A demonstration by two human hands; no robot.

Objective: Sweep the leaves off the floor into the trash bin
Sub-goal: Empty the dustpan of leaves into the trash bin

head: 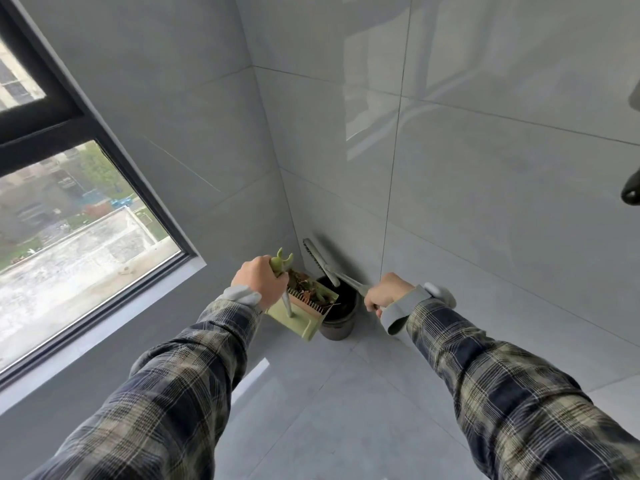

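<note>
My left hand (260,283) grips the top of a green dustpan's upright handle (282,263). The dustpan (298,315) is lifted and tilted over a dark round trash bin (337,320) in the room's corner. Brown and green leaves (306,289) lie in the pan behind its comb teeth, right at the bin's rim. My right hand (388,293) holds the grey handle of a broom (323,263). The broom's head is raised against the wall above the bin.
Grey tiled walls meet in the corner just behind the bin. A large dark-framed window (86,216) fills the left side. The grey floor tiles (311,393) in front of the bin are bare. A dark object (631,188) juts in at the right edge.
</note>
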